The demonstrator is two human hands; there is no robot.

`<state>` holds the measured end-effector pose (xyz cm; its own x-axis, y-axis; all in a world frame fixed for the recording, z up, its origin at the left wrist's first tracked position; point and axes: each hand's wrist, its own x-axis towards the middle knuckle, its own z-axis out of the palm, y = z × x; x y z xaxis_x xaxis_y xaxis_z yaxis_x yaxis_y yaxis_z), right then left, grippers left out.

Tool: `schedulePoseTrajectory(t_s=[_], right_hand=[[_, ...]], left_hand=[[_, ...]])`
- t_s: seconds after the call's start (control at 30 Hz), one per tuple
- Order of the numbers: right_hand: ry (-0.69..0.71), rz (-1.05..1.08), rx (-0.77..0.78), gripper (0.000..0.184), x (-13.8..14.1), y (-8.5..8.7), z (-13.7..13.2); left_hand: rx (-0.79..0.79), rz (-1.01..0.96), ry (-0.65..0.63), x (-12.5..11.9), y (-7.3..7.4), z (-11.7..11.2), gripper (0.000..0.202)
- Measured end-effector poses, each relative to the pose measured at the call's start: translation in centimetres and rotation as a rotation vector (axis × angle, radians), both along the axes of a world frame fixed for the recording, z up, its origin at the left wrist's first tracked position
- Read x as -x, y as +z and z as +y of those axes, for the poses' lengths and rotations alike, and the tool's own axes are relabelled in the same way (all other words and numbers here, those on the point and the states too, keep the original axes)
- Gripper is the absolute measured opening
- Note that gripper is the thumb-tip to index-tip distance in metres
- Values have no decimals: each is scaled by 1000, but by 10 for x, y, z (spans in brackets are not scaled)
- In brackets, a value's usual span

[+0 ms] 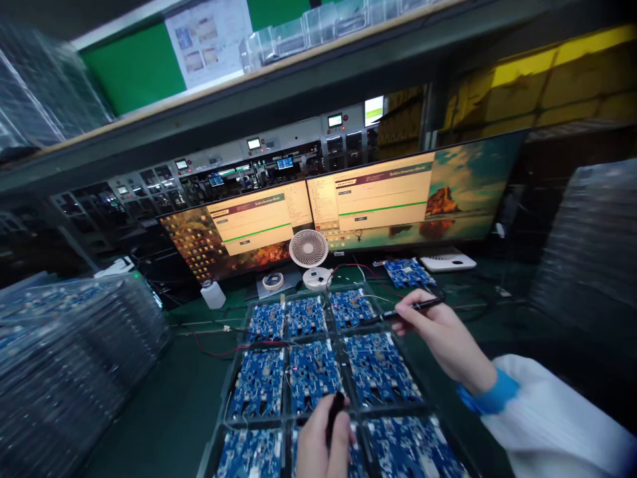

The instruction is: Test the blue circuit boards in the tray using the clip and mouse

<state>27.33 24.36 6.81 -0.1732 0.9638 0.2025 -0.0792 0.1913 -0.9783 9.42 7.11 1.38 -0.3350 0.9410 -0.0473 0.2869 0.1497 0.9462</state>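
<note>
My right hand point(438, 328) is closed round a slim black pen-shaped tool point(425, 304), held slanting over the upper right of the tray. The tool's tip points left, near a blue circuit board point(351, 309). At the bottom centre, my left hand point(323, 441) is closed on a short black stick-shaped thing point(336, 406), pinched by the thumb; its lower end is hidden. That hand covers part of a lower board and lies just below the middle board point(314, 368). Several blue boards sit in the compartments of a dark plastic tray point(287, 382). Small red lights show on two boards.
Two monitors point(259, 229) point(383, 199) stand behind the tray. Before them are a white fan point(308, 249), a tape roll point(273, 281), a white bottle point(213, 295) and a loose board point(409, 273). Stacked trays point(74, 358) rise at left, others point(587, 239) at right. Thin wires point(213, 353) cross the table.
</note>
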Motion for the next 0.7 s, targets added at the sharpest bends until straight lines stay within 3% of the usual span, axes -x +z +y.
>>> schedulePoseTrajectory(t_s=[0.13, 0.27, 0.43, 0.57, 0.7], right_hand=[[236, -28, -5, 40, -15, 34, -66], [232, -10, -13, 36, -33, 44, -97], [170, 4, -6, 40, -49, 41, -110], [197, -4, 36, 42, -58, 29, -123], [199, 21, 68, 39, -76, 7, -124]], left_hand=[[-85, 108, -23, -1, 17, -1, 60], [-164, 204, -39, -10, 31, -8, 50], [-182, 296, -145, -25, 50, -12, 37], [-140, 326, -380, -48, 67, -14, 24], [-112, 335, -559, -62, 75, -4, 22]])
